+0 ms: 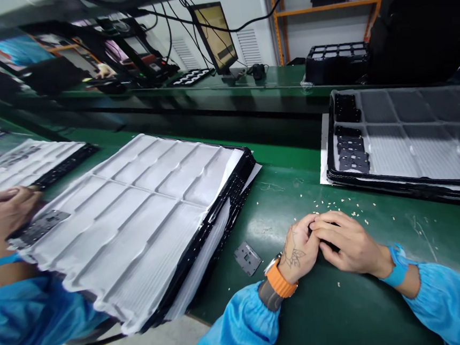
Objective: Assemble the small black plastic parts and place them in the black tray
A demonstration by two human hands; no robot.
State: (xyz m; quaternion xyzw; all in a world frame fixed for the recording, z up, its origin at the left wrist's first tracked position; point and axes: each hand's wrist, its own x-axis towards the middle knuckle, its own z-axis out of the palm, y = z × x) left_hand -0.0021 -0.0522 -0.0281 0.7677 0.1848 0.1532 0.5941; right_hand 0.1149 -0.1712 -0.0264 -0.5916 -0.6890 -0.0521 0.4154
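My left hand, with an orange watch at its wrist, and my right hand, wearing a blue wrist strap, meet over the green table. The fingers of both are closed around a small dark part. Only a sliver of it shows between the fingers, so its shape is hidden. To the left of my left hand, a flat dark-grey plate with cut-outs lies on the table. Tiny pale bits are scattered just beyond my hands.
A stack of white-lined trays stands at left; another tray stack at right holds several dark plates. A co-worker's hands hold a dark plate at far left. A monitor stands on the back shelf.
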